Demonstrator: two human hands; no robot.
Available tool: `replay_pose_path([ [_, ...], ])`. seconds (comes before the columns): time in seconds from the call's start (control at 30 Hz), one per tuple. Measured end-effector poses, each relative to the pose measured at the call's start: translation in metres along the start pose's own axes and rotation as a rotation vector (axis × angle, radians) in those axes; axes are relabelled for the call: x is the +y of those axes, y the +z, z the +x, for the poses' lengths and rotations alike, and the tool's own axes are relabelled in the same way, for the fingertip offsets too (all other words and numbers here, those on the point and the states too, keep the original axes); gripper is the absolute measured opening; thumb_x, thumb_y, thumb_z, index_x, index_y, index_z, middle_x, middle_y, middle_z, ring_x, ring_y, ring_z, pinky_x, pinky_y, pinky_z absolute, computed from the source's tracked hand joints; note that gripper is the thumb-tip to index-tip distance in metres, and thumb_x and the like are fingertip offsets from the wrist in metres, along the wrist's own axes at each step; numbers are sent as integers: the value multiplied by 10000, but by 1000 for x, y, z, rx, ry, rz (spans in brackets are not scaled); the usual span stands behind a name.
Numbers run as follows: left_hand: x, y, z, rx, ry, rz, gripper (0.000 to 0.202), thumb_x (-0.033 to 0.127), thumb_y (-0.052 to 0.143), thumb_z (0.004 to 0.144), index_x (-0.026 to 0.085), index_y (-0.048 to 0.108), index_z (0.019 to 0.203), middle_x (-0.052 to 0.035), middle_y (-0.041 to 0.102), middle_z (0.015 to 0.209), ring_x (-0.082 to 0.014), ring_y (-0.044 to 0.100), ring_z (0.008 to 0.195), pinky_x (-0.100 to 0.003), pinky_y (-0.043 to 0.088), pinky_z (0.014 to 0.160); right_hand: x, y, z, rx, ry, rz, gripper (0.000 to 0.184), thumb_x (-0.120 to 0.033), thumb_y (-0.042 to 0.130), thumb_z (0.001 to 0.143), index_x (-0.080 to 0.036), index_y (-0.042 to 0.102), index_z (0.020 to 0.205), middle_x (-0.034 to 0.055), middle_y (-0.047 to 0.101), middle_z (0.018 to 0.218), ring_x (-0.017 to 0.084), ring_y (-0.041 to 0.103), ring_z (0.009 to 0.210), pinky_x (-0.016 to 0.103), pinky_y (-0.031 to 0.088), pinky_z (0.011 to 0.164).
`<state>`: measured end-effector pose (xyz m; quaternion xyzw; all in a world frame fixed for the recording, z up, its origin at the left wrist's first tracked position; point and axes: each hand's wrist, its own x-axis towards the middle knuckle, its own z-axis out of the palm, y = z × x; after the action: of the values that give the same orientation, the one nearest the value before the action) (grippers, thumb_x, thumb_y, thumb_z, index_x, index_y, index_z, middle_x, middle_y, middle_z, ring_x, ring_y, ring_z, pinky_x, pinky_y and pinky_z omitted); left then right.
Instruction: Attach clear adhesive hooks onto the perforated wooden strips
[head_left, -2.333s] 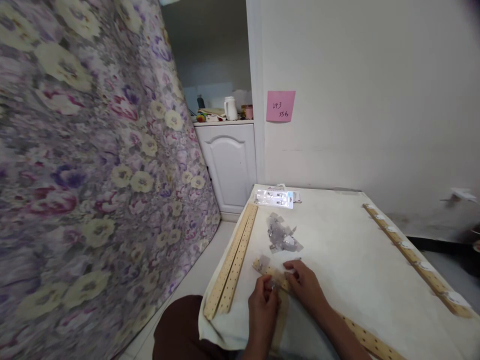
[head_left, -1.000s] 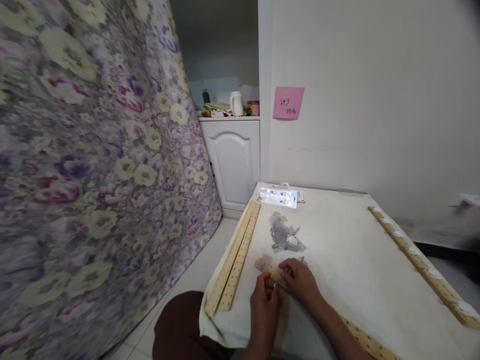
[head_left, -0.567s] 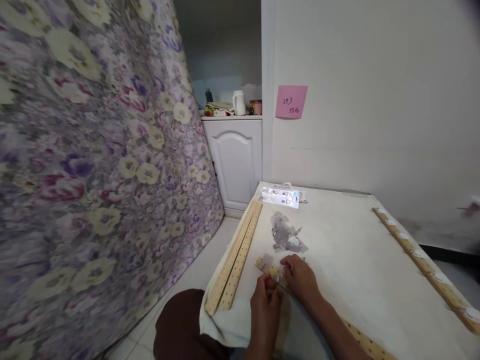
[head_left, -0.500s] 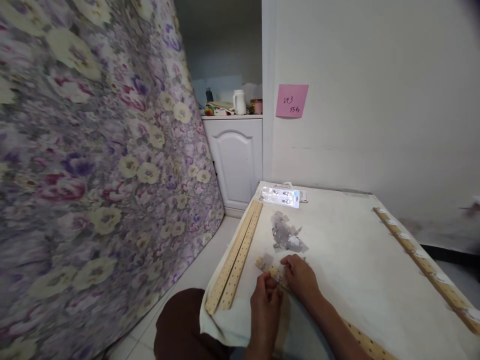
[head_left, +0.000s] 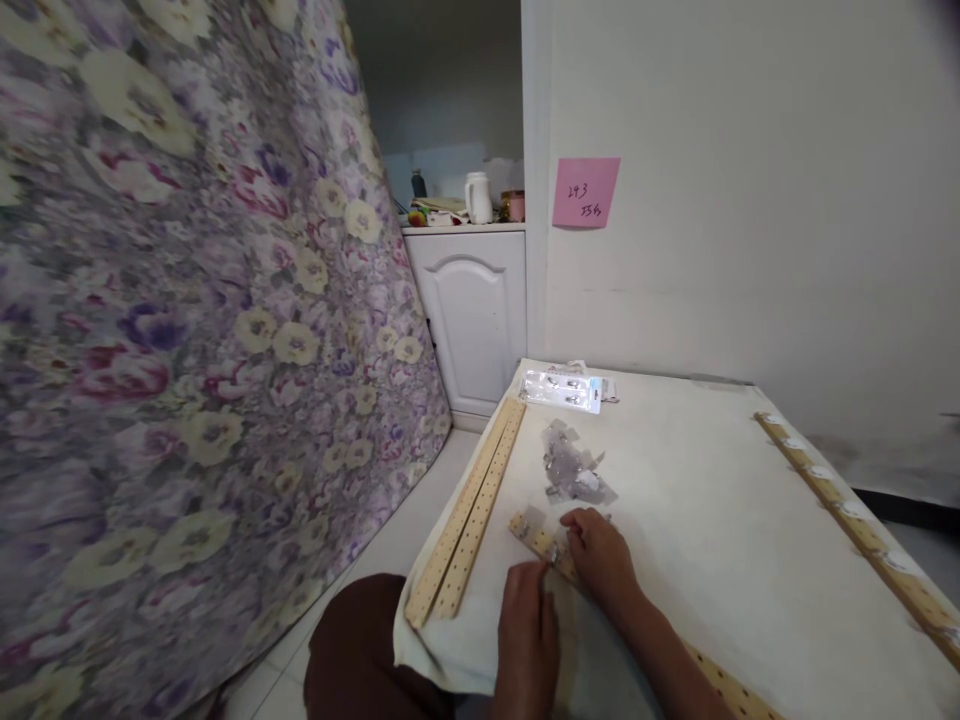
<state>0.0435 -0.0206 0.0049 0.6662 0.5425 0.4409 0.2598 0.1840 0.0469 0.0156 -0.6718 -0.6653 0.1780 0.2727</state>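
Observation:
A wooden strip with rows of holes [head_left: 534, 540] lies slantwise under my hands, its near length passing beneath my right forearm. Small metal fittings [head_left: 555, 553] with clear plastic pieces sit along its far end. My left hand [head_left: 528, 625] is closed at the strip's near edge, fingertips on the wood beside a fitting. Over the strip, just to the right, my right hand [head_left: 602, 555] has its fingers curled in a pinch; what they hold is hidden. Beyond the hands lies a loose pile of clear plastic pieces and metal parts [head_left: 574, 470].
Two more perforated strips [head_left: 480, 500] lie along the left table edge. Clear packaging [head_left: 561, 391] rests at the back of the cloth-covered table [head_left: 690, 480]. Another strip with white pieces [head_left: 832, 495] runs down the right side. A floral curtain [head_left: 225, 350] hangs at left.
My left hand has drawn slightly back toward me and its fingers have come down at the strip's edge, uncovering a fitting. My right hand has stayed nearly in place.

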Motion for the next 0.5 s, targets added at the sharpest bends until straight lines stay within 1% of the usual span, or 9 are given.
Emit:
replay_pose_path([
  [0.1, -8, 2, -3, -64, 60, 110, 389, 151, 357, 858, 156, 529, 1207, -131, 558, 1114, -237, 516, 1028, -420, 438, 916, 1, 1, 1, 6, 3, 15, 262, -122, 440, 798, -211, 631, 954, 42, 643, 949, 169, 590, 897, 260, 396, 796],
  [0.2, -12, 5, -5, -111, 84, 220, 492, 67, 347, 804, 126, 492, 1270, -148, 545, 1161, -241, 502, 1051, -414, 428, 927, 2, 2, 1, 17, -6, 31, 255, -119, 438, 798, -208, 628, 943, 43, 641, 943, 166, 593, 888, 261, 400, 799],
  [0.33, -13, 9, -5, -109, 74, 333, 574, -1, 345, 740, 123, 498, 1280, -145, 552, 1179, -240, 492, 1073, -402, 408, 951, 3, 3, 1, 32, -31, 38, 253, -118, 419, 808, -196, 617, 945, 50, 634, 940, 168, 591, 895, 267, 403, 811],
  [0.5, -16, 11, -6, -116, 86, 392, 582, 6, 366, 735, 124, 492, 1291, -145, 563, 1164, -244, 502, 1041, -398, 417, 933, 4, 4, 1, 31, -38, 25, 246, -120, 419, 814, -188, 615, 948, 53, 629, 936, 169, 591, 884, 268, 403, 810],
])
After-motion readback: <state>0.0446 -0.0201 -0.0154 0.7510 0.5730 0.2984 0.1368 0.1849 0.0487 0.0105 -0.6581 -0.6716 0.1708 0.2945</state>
